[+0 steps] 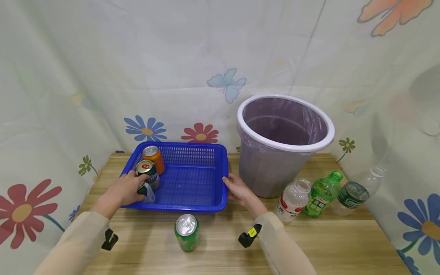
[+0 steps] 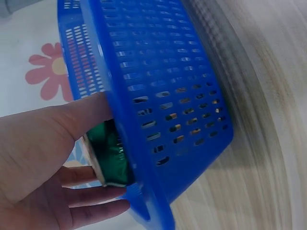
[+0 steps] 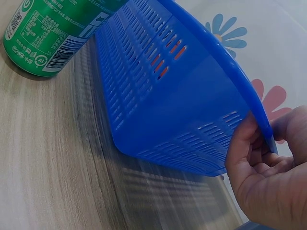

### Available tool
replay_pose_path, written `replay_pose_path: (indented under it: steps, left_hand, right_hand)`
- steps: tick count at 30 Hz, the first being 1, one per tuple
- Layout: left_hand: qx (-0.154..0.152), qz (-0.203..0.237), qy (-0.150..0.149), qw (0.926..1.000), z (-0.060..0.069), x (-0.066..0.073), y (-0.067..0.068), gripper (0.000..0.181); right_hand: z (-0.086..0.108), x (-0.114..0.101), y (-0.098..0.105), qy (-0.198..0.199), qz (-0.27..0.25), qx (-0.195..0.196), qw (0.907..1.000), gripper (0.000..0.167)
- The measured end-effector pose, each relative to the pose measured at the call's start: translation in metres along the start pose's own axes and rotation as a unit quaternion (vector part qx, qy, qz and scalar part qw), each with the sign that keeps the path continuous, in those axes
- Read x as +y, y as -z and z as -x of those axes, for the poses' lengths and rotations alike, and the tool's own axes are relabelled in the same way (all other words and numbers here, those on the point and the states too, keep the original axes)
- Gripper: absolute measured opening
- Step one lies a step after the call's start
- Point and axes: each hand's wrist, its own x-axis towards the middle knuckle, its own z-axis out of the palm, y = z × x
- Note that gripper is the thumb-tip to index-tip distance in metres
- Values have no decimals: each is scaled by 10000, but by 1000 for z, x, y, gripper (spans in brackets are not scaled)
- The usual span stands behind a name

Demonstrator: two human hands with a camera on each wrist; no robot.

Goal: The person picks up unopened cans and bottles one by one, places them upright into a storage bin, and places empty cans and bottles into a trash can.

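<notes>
A blue plastic basket (image 1: 187,208) sits on the wooden table. Inside its left end my left hand (image 1: 128,188) grips a dark green and pale can (image 1: 149,194), mostly covered by the fingers in the head view. The left wrist view shows the dark green side of that can (image 2: 108,153) between thumb and fingers, close to the rim. Behind it in the basket stand another dark green can (image 1: 148,172) and an orange can (image 1: 154,158). With thumb and curled fingers my right hand (image 1: 240,192) holds the basket's right rim. A green can (image 1: 187,233) stands upright in front of the basket.
Right of the basket stands a grey bin (image 1: 268,168) with a white rim and a plastic liner. Beside it are a clear bottle with a red-and-white label (image 1: 292,202), a green bottle (image 1: 321,196) and a clear bottle with a dark green label (image 1: 354,194). Floral cloth (image 1: 165,76) hangs around the table.
</notes>
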Motion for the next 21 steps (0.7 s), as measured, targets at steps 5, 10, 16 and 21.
replay_pose_path:
  steps: [5, 10, 16, 21]
  left_hand:
    - [185, -52, -13, 9998, 4, 2, 6, 66]
    - [427, -79, -147, 9989, 8, 5, 9, 67]
    - [836, -179, -385, 9956, 13, 12, 12, 61]
    - [1085, -321, -690, 9912, 19, 21, 17, 58]
  right_hand:
    - [-1, 2, 0, 24, -10, -21, 10000, 32]
    - [-1, 2, 0, 29, -25, -21, 10000, 31]
    - [-1, 3, 0, 23, -22, -11, 10000, 30]
    - [1, 0, 0, -17, 39, 68, 10000, 29]
